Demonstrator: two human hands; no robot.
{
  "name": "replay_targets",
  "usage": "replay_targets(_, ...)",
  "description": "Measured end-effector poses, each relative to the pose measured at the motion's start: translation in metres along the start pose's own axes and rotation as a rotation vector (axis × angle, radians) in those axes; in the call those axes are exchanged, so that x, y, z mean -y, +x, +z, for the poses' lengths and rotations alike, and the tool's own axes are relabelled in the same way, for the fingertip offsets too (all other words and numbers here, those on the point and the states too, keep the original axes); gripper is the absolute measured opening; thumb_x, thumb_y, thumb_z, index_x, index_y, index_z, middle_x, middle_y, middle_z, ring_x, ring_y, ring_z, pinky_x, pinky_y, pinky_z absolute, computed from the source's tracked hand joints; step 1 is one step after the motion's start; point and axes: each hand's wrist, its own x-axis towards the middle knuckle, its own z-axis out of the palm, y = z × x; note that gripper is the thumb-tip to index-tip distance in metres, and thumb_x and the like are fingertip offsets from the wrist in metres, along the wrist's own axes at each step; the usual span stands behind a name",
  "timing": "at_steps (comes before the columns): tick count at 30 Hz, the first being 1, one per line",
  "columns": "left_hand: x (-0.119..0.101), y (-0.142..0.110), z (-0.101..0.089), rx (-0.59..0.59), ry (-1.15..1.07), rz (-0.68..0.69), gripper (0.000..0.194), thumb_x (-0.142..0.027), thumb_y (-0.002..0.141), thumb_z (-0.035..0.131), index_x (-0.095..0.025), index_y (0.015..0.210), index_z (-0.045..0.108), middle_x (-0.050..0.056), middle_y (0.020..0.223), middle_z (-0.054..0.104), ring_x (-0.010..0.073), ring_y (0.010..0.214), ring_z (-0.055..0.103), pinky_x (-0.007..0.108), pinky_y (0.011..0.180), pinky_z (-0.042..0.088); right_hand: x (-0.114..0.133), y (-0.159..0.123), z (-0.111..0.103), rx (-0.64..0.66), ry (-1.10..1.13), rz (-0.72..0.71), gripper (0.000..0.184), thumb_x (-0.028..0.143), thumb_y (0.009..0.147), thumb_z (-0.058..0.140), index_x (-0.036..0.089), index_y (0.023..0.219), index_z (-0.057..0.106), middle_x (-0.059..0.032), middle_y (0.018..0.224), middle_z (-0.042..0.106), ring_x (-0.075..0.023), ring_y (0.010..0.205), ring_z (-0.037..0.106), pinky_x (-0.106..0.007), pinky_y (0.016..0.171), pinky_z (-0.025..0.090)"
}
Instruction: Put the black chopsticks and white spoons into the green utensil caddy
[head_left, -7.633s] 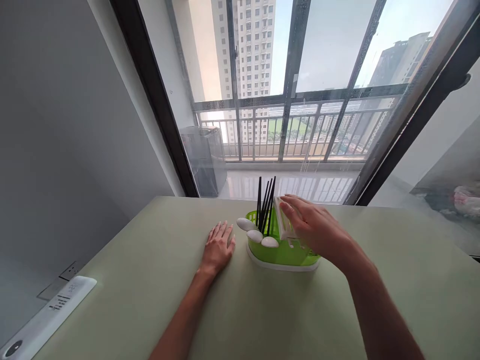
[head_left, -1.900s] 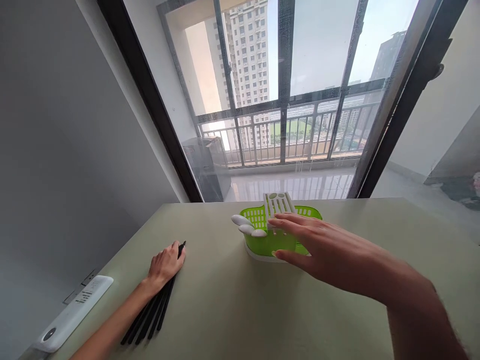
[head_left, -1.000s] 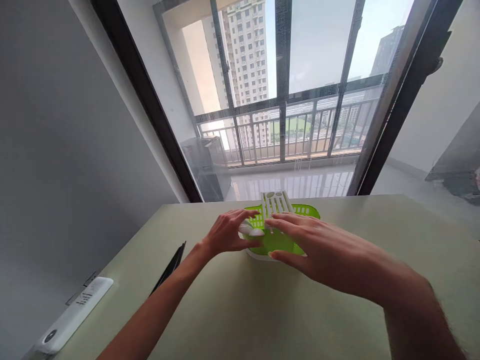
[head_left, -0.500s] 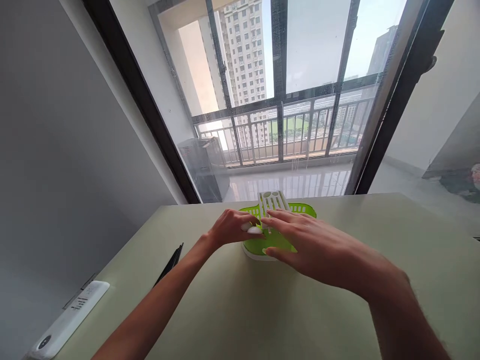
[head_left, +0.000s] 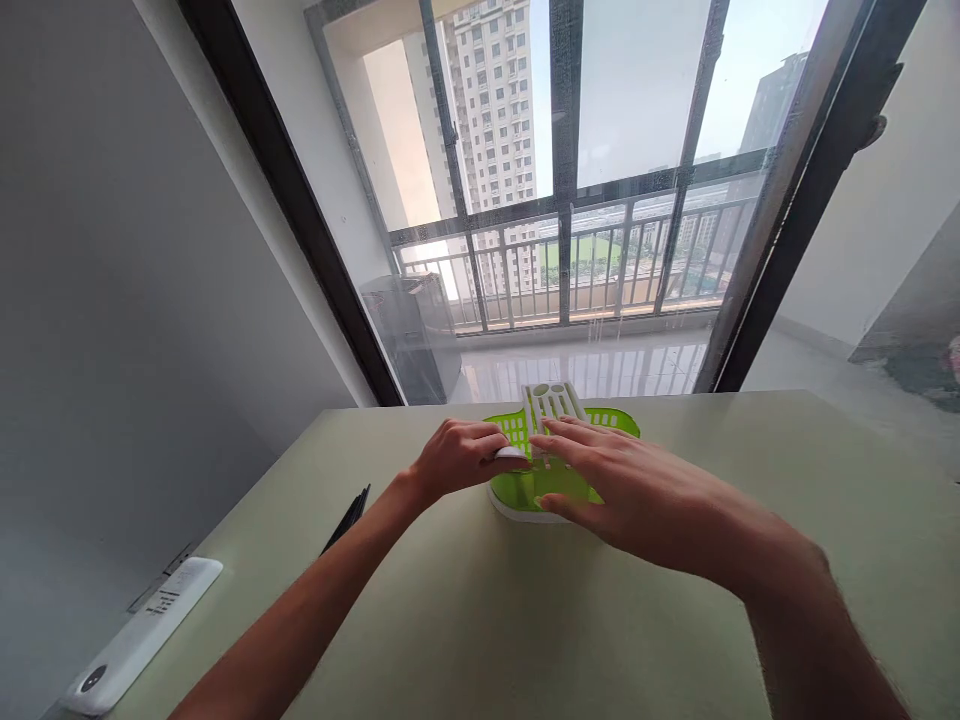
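Note:
A bright green basket [head_left: 517, 491] with perforated sides and a white base stands near the table's far edge. Across its middle rises a white slotted rack [head_left: 553, 392] with round holes at the top. My left hand [head_left: 459, 456] is closed at the basket's left front, gripping what looks like a white spoon [head_left: 512, 453]; fingers cover most of it. Over the right side of the basket, my right hand [head_left: 611, 477] is open, fingers stretched out and thumb apart. Its fingertips overlap the slotted rack in view; whether they touch it I cannot tell.
Several black chopsticks [head_left: 346, 520] lie left of my left forearm. A long white case [head_left: 142, 635] with dark markings rests at the table's left edge. Beyond the pale green table [head_left: 480, 640] is a glass door [head_left: 630, 100] with a dark frame.
My left hand has turned slightly, so one white rounded end shows where two showed before. The whole view has shifted a little; my right hand stays over the basket.

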Motion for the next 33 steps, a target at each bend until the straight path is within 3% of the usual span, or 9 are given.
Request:
replay_targets(7, -0.001, 0.004, -0.038, -0.263, -0.057, -0.212, 0.035, -0.044, 0.094, 0.072, -0.019, 0.07, 0.073, 0.0, 0.067, 0.073, 0.0085, 0.053, 0.058, 0.022, 0.052, 0.041, -0.002, 0.0, 0.002, 0.031, -0.025, 0.029, 0.071, 0.052, 0.097, 0.057, 0.022, 0.16, 0.043, -0.0073, 0.168, 0.031, -0.0315, 0.156, 0.027, -0.053, 0.127, 0.026)
replay_targets(10, 0.003, 0.0, -0.051, -0.45, -0.116, -0.547, 0.043, -0.047, 0.091, 0.073, -0.018, 0.061, 0.07, -0.002, 0.052, 0.063, 0.0088, 0.046, 0.052, 0.023, 0.045, 0.037, -0.003, 0.001, 0.004, 0.026, -0.035, 0.034, 0.072, 0.054, 0.097, 0.057, 0.022, 0.16, 0.043, -0.0071, 0.168, 0.031, -0.0321, 0.156, 0.026, -0.054, 0.127, 0.026)
replay_targets(13, 0.008, -0.013, -0.058, -0.634, -0.351, -0.946, 0.052, -0.057, 0.089, 0.071, -0.018, 0.056, 0.064, -0.002, 0.045, 0.056, 0.0109, 0.04, 0.051, 0.024, 0.04, 0.038, -0.005, 0.001, 0.007, 0.01, -0.038, 0.027, 0.072, 0.055, 0.097, 0.058, 0.023, 0.16, 0.043, -0.0073, 0.168, 0.031, -0.0329, 0.156, 0.027, -0.055, 0.127, 0.026)
replay_targets(16, 0.012, -0.036, -0.06, -0.706, -0.598, -1.159, 0.054, -0.064, 0.086, 0.071, -0.018, 0.06, 0.061, 0.001, 0.052, 0.06, 0.0136, 0.042, 0.055, 0.026, 0.038, 0.043, -0.007, 0.001, 0.009, -0.003, -0.022, 0.02, 0.071, 0.054, 0.097, 0.059, 0.023, 0.159, 0.045, -0.0085, 0.167, 0.033, -0.0347, 0.155, 0.028, -0.057, 0.126, 0.027)
replay_targets(19, 0.012, -0.066, -0.062, -0.485, -0.717, -1.298, 0.057, -0.07, 0.081, 0.072, -0.017, 0.063, 0.06, 0.003, 0.056, 0.062, 0.0135, 0.045, 0.056, 0.026, 0.038, 0.044, -0.006, 0.001, 0.008, -0.007, -0.016, 0.013, 0.07, 0.053, 0.097, 0.06, 0.023, 0.159, 0.046, -0.0098, 0.167, 0.034, -0.0361, 0.154, 0.029, -0.059, 0.125, 0.028)
replay_targets(23, 0.009, -0.108, -0.065, 0.057, -0.728, -1.412, 0.068, -0.082, 0.076, 0.065, -0.017, 0.06, 0.058, 0.005, 0.055, 0.064, 0.0133, 0.044, 0.055, 0.024, 0.038, 0.039, -0.004, 0.0, 0.007, -0.002, -0.019, 0.018, 0.071, 0.053, 0.096, 0.061, 0.022, 0.158, 0.047, -0.0107, 0.166, 0.035, -0.0369, 0.154, 0.029, -0.059, 0.125, 0.029)
replay_targets(26, 0.01, -0.133, -0.067, 0.366, -0.62, -1.451, 0.072, -0.088, 0.07, 0.064, -0.016, 0.059, 0.06, 0.006, 0.056, 0.066, 0.015, 0.044, 0.057, 0.024, 0.037, 0.036, -0.003, 0.0, 0.006, 0.004, -0.019, 0.03, 0.071, 0.055, 0.096, 0.061, 0.023, 0.158, 0.046, -0.0097, 0.167, 0.034, -0.0368, 0.154, 0.028, -0.059, 0.125, 0.028)
replay_targets(30, 0.012, -0.15, -0.069, 0.571, -0.457, -1.414, 0.07, -0.087, 0.069, 0.063, -0.018, 0.059, 0.06, 0.006, 0.06, 0.07, 0.0135, 0.04, 0.051, 0.025, 0.038, 0.035, -0.003, 0.001, 0.006, 0.023, -0.031, 0.042, 0.071, 0.055, 0.098, 0.059, 0.024, 0.159, 0.044, -0.0085, 0.168, 0.031, -0.0355, 0.155, 0.025, -0.058, 0.126, 0.027)
replay_targets(33, 0.013, -0.156, -0.068, 0.621, -0.392, -1.376, 0.067, -0.084, 0.072, 0.062, -0.019, 0.057, 0.059, 0.005, 0.061, 0.07, 0.0144, 0.041, 0.052, 0.025, 0.04, 0.035, -0.004, 0.001, 0.007, 0.023, -0.036, 0.032, 0.072, 0.058, 0.098, 0.057, 0.025, 0.16, 0.042, -0.0076, 0.168, 0.03, -0.0349, 0.156, 0.025, -0.058, 0.126, 0.027)
